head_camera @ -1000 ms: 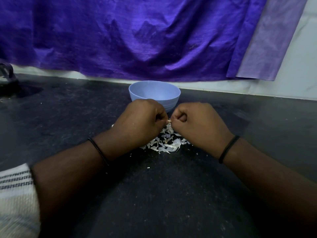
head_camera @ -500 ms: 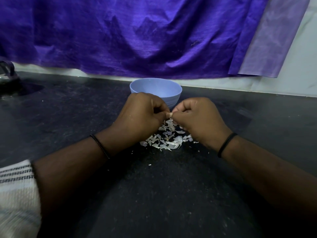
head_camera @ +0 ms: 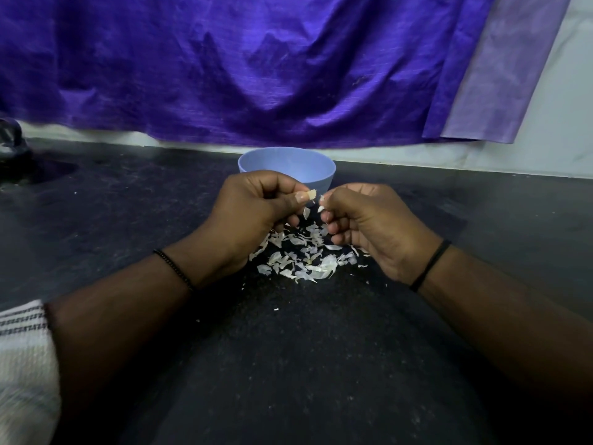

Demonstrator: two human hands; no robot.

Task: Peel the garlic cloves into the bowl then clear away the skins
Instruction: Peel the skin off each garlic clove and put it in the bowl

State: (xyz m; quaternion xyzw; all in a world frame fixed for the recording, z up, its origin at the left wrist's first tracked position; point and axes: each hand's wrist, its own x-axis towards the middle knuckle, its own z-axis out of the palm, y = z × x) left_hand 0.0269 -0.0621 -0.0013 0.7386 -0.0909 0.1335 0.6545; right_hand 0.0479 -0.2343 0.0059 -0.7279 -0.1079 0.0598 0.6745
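Note:
My left hand (head_camera: 253, 213) pinches a small garlic clove (head_camera: 310, 194) between thumb and fingers, just in front of the blue bowl (head_camera: 316, 173). A short gap to the right, my right hand (head_camera: 369, 226) pinches a scrap of white skin (head_camera: 322, 200) at its fingertips. Another flake of skin (head_camera: 306, 212) hangs in the air between the two hands. A pile of white garlic skins (head_camera: 305, 255) lies on the dark counter under and between the hands. What the bowl holds is hidden behind my left hand and its rim.
The black counter (head_camera: 288, 364) stretches toward me, dotted with tiny skin crumbs. A purple cloth (head_camera: 256, 65) hangs along the back wall behind the bowl. A dark object (head_camera: 9, 139) sits at the far left edge. A striped white sleeve (head_camera: 22, 364) shows at lower left.
The hands, which met at the clove, have drawn slightly apart. A bit of skin has come off with my right hand and a flake is falling toward the pile.

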